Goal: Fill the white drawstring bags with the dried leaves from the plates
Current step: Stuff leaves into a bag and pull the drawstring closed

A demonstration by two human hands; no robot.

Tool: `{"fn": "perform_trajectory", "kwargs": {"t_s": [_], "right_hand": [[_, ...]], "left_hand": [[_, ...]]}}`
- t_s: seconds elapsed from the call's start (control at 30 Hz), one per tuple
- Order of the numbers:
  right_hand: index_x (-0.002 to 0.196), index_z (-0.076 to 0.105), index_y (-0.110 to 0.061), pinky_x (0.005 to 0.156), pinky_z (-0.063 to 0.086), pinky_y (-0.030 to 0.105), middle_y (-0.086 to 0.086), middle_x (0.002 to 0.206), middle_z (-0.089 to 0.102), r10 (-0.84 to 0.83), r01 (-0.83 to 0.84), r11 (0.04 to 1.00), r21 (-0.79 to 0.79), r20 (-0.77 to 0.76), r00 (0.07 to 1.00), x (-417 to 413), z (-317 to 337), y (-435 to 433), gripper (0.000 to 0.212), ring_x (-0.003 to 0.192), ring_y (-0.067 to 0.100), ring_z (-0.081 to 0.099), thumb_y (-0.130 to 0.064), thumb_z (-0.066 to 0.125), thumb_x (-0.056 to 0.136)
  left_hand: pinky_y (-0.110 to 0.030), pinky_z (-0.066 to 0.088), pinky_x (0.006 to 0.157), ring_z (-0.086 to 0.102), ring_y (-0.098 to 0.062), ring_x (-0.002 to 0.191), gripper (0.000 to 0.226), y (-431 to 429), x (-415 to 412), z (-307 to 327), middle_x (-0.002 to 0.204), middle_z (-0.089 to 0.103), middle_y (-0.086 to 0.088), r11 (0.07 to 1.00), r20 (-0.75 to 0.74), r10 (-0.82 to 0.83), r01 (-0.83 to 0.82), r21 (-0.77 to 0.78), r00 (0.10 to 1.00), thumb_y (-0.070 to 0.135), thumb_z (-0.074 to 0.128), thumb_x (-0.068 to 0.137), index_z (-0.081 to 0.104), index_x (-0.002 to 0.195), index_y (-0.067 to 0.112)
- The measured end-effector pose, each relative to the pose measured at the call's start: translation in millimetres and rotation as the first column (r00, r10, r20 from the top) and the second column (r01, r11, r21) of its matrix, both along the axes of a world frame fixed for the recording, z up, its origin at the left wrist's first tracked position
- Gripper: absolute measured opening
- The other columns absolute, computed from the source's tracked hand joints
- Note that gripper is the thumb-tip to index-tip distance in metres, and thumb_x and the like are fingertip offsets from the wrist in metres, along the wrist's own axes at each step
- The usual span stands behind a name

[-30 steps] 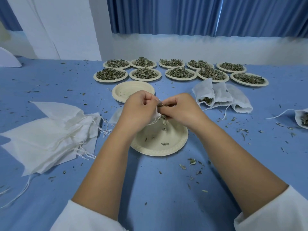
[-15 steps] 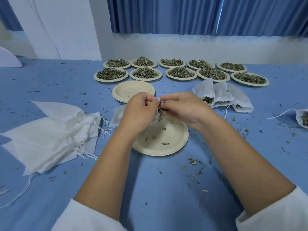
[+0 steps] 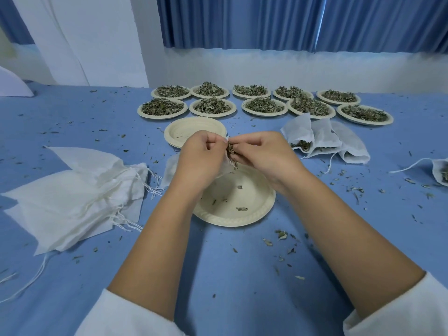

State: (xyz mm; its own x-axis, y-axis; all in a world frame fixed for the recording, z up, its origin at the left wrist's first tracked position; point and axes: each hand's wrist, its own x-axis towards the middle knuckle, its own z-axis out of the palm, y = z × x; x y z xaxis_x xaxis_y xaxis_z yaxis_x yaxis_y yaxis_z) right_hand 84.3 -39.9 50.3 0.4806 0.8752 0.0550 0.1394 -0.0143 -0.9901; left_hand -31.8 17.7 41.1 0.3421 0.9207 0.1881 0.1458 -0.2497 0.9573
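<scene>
The left hand (image 3: 198, 156) grips the mouth of a white drawstring bag (image 3: 171, 170) above the nearly empty plate (image 3: 242, 202). The right hand (image 3: 264, 154) pinches dried leaves (image 3: 231, 154) at its opening. At 12 o'clock stand the full plates (image 3: 213, 106).

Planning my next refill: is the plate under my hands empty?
Nearly empty: only a few leaf scraps lie on the plate.

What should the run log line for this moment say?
phase: filling | left hand: holds white bag at its mouth | right hand: pinches dried leaves into it | under hands: nearly empty plate
</scene>
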Motion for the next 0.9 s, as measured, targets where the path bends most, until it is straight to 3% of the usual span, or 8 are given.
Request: {"fn": "perform_trajectory", "kwargs": {"t_s": [0.17, 0.3, 0.4, 0.47, 0.53, 0.6, 0.7, 0.9], "right_hand": [[0.085, 0.073, -0.011, 0.059, 0.053, 0.014, 0.001, 0.074, 0.074, 0.006, 0.014, 0.995, 0.095, -0.203, 0.979, -1.2, -5.0, 0.9, 0.013, 0.061, 0.008, 0.068, 0.001, 0.075, 0.082], [0.083, 0.068, -0.015, 0.051, 0.047, 0.015, -0.002, 0.075, 0.072, -0.050, 0.060, 0.998, 0.031, -0.263, 0.963, -1.6, -12.4, 6.8, 0.018, 0.064, 0.005, 0.066, -0.011, 0.083, 0.075], [0.094, 0.068, -0.015, 0.059, 0.052, 0.020, 0.002, 0.087, 0.071, 0.008, -0.022, 0.999, -0.035, -0.359, 0.933, -1.7, -15.5, 8.9, 0.023, 0.073, 0.009, 0.066, -0.017, 0.083, 0.076], [0.104, 0.068, -0.008, 0.073, 0.059, 0.029, 0.011, 0.099, 0.072, 0.121, -0.158, 0.987, -0.029, -0.513, 0.850, -0.2, -14.7, 8.4, 0.025, 0.088, 0.019, 0.071, -0.015, 0.077, 0.082], [0.106, 0.067, 0.000, 0.077, 0.061, 0.034, 0.017, 0.098, 0.071, 0.222, -0.260, 0.965, 0.030, -0.616, 0.755, -0.1, -14.0, 7.5, 0.021, 0.088, 0.025, 0.071, -0.010, 0.069, 0.088], [0.100, 0.067, 0.003, 0.071, 0.061, 0.030, 0.016, 0.091, 0.072, 0.253, -0.270, 0.960, 0.071, -0.633, 0.732, -1.6, -15.0, 7.8, 0.014, 0.081, 0.022, 0.072, -0.005, 0.064, 0.090], [0.093, 0.068, 0.002, 0.059, 0.058, 0.021, 0.010, 0.077, 0.072, 0.199, -0.207, 0.977, 0.056, -0.594, 0.779, -2.8, -17.5, 9.4, 0.007, 0.067, 0.015, 0.072, -0.003, 0.066, 0.088], [0.082, 0.065, -0.001, 0.057, 0.055, 0.019, 0.006, 0.068, 0.072, 0.117, -0.126, 0.992, 0.008, -0.430, 0.895, -0.7, -22.3, 12.7, 0.007, 0.062, 0.014, 0.071, -0.002, 0.072, 0.084]], "left_hand": [[-0.017, 0.038, 0.048, 0.042, -0.003, 0.038, 0.021, -1.5, -4.8, 7.5, 0.041, 0.049, 0.012, 0.997, 0.058, -0.060, 0.063, -0.049, 0.997, 0.012, 0.051, 0.095, 0.060, 0.078, 0.019], [-0.013, 0.032, 0.040, 0.032, -0.001, 0.031, 0.022, -3.8, -11.4, 11.8, 0.035, 0.038, 0.013, 0.985, 0.081, -0.125, 0.133, -0.106, 0.989, 0.013, 0.049, 0.098, 0.059, 0.079, 0.015], [-0.013, 0.031, 0.039, 0.029, -0.002, 0.031, 0.021, -2.5, -15.3, 15.3, 0.035, 0.036, 0.011, 0.975, 0.115, -0.144, 0.161, -0.155, 0.983, 0.012, 0.048, 0.099, 0.059, 0.081, 0.013], [-0.016, 0.032, 0.043, 0.026, -0.003, 0.032, 0.020, -1.7, -17.8, 16.7, 0.036, 0.034, 0.010, 0.966, 0.131, -0.175, 0.196, -0.170, 0.976, 0.013, 0.048, 0.099, 0.060, 0.083, 0.013], [-0.020, 0.037, 0.051, 0.028, -0.003, 0.031, 0.020, -2.7, -19.3, 17.9, 0.035, 0.036, 0.010, 0.955, 0.136, -0.210, 0.233, -0.182, 0.968, 0.012, 0.047, 0.100, 0.059, 0.084, 0.011], [-0.019, 0.041, 0.052, 0.031, -0.001, 0.029, 0.020, -4.4, -20.0, 19.8, 0.034, 0.039, 0.011, 0.953, 0.130, -0.210, 0.232, -0.196, 0.969, 0.011, 0.046, 0.100, 0.059, 0.086, 0.010], [-0.009, 0.033, 0.037, 0.036, 0.000, 0.028, 0.020, -6.2, -20.1, 22.2, 0.035, 0.043, 0.013, 0.966, 0.089, -0.186, 0.199, -0.163, 0.978, 0.009, 0.048, 0.099, 0.060, 0.083, 0.010], [-0.012, 0.035, 0.039, 0.038, 0.000, 0.033, 0.018, -4.9, -18.6, 18.3, 0.043, 0.049, 0.011, 0.972, -0.040, -0.233, 0.232, -0.038, 0.972, 0.007, 0.048, 0.098, 0.061, 0.086, 0.010]]}}
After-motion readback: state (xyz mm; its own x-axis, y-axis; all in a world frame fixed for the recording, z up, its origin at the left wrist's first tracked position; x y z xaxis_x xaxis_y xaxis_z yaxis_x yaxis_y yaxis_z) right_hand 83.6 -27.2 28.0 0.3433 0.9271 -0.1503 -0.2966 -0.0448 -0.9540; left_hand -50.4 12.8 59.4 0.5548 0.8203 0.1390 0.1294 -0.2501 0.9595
